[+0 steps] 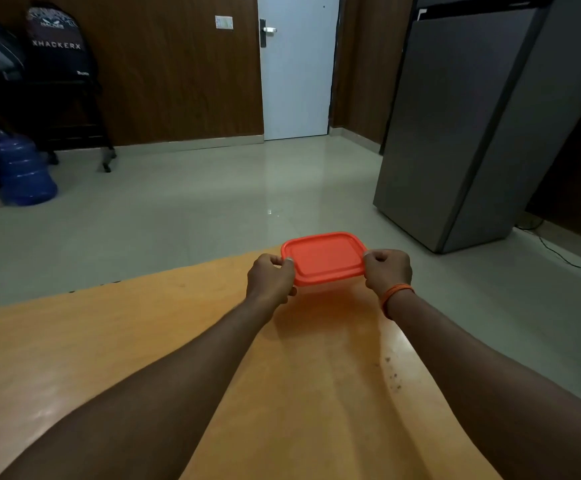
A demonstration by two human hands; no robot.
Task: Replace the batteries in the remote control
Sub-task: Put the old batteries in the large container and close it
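Observation:
A rectangular container with an orange-red lid (324, 258) sits at the far edge of the wooden table (143, 341). My left hand (271, 277) grips its left side, thumb on the lid's rim and fingers curled underneath. My right hand (387, 271) grips its right side in the same way; an orange band circles that wrist. The container's body is mostly hidden below the lid and my hands. No remote control or batteries are in view.
Beyond the table lies a pale tiled floor. A grey refrigerator (462, 133) stands at the right, with a cable on the floor beside it. A white door (296, 71) is straight ahead. Blue water jugs (22, 168) and a rack with backpacks (57, 46) stand at the left.

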